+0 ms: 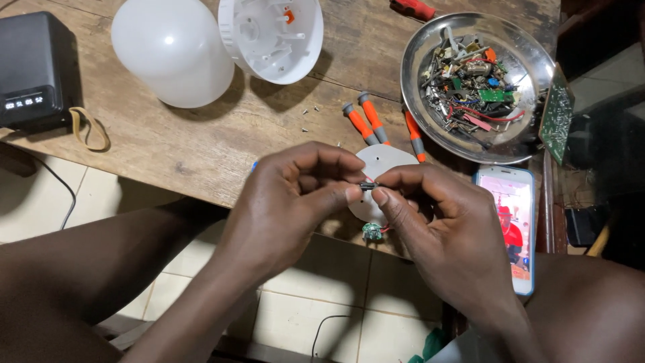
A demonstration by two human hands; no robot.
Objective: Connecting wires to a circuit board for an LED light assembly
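My left hand (295,198) and my right hand (433,225) meet over the table's front edge. Between their thumbs and forefingers they pinch a small dark part (368,185) with thin wires. Behind the fingers lies a white round disc (383,168), and a small green circuit piece (371,232) hangs below it on a red wire. Both hands are closed on the small part.
On the wooden table (201,141) lie a white bulb dome (171,50), a white bulb base (272,37), orange-handled screwdrivers (366,121), a metal bowl (420,60) of electronic scraps, a green circuit board (556,114), a phone (514,225) and a black device (30,67).
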